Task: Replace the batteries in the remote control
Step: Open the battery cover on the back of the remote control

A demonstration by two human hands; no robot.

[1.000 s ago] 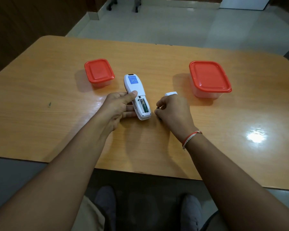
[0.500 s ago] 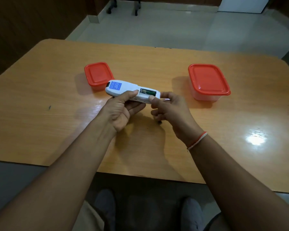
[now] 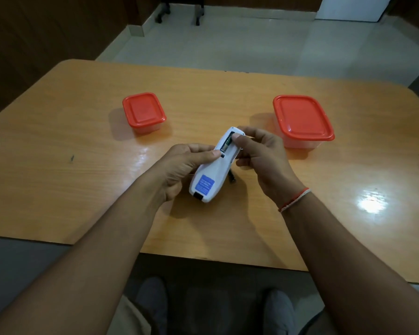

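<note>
The white remote control [image 3: 212, 174] is lifted above the table, back side up, its blue label toward me and its open battery compartment [image 3: 228, 142] at the far end. My left hand [image 3: 179, 169] grips its middle from the left, thumb on top. My right hand [image 3: 259, 154] holds the far end, thumb pressing at the compartment where a battery shows. A dark battery [image 3: 231, 176] lies on the table just under the remote. The cover is hidden.
A small red-lidded container [image 3: 143, 112] stands at the back left of the wooden table [image 3: 58, 189]. A larger red-lidded container [image 3: 302, 119] stands at the back right. The table's front edge runs just below my forearms.
The remote was lifted off the table and swung around: first pointing away, then sideways, now its label end faces me. My right hand moved onto the compartment end.
</note>
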